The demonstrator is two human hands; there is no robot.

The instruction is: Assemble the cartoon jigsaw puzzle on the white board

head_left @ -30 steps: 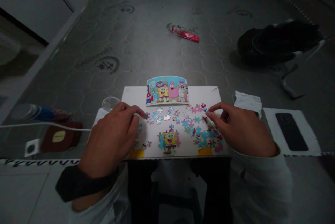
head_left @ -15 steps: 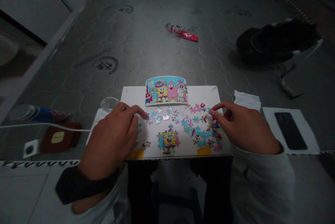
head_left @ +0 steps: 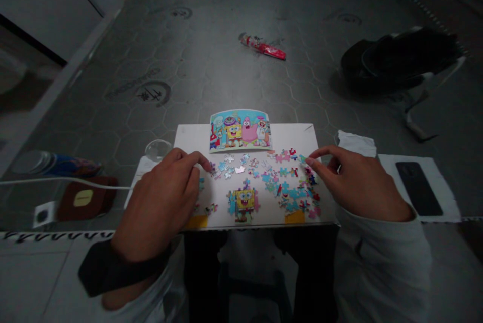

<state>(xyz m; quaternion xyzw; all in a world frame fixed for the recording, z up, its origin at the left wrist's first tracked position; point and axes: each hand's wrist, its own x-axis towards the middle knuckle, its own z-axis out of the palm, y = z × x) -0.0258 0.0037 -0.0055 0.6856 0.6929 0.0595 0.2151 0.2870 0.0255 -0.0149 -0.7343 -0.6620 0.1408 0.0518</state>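
Observation:
A white board [head_left: 188, 137] lies in front of me with a colourful cartoon reference picture [head_left: 240, 130] at its far edge. Loose puzzle pieces [head_left: 289, 187] are scattered over it, mostly at the right. A small joined yellow cluster [head_left: 244, 200] sits near the front edge. My left hand [head_left: 160, 202] rests on the board's left part, fingers curled, its thumb and index tips pinched at a small piece [head_left: 213, 167]. My right hand [head_left: 358, 184] is at the board's right edge, index and thumb drawn into a pinch beside the pieces there; what they hold is hidden.
On the grey patterned surface lie a red tube [head_left: 263, 46] far back, a black bag [head_left: 400, 59] at the right, a dark phone [head_left: 418, 188] on white paper, a white tissue [head_left: 356, 143], and a blue can [head_left: 56, 163], clear lid [head_left: 157, 149] and white cable [head_left: 75, 180] at the left.
My right hand has drawn a little to the right, away from the middle pieces. My left hand has stayed where it was.

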